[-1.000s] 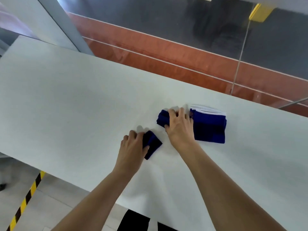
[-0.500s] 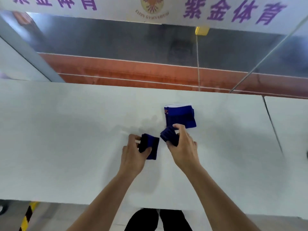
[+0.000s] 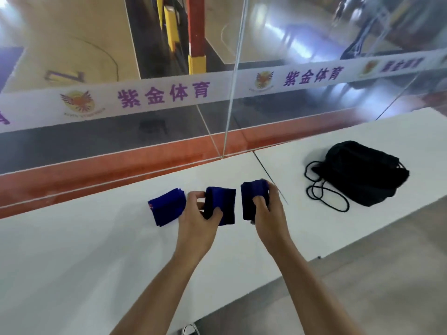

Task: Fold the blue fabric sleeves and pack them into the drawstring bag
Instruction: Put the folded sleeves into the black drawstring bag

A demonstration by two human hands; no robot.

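Two folded blue sleeves: left hand [image 3: 197, 222] grip pinching one [image 3: 223, 204]; right hand [image 3: 267, 213] grip clasping the other [image 3: 251, 197]; likely soft, light, springy; hold across folds; drawstring bag [image 3: 362, 172] well apart on surface [image 3: 96, 262].

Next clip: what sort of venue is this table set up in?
Probably an indoor sports hall: a wooden court floor with painted lines lies beyond a glass barrier, whose banner bears sports-club lettering and a logo.
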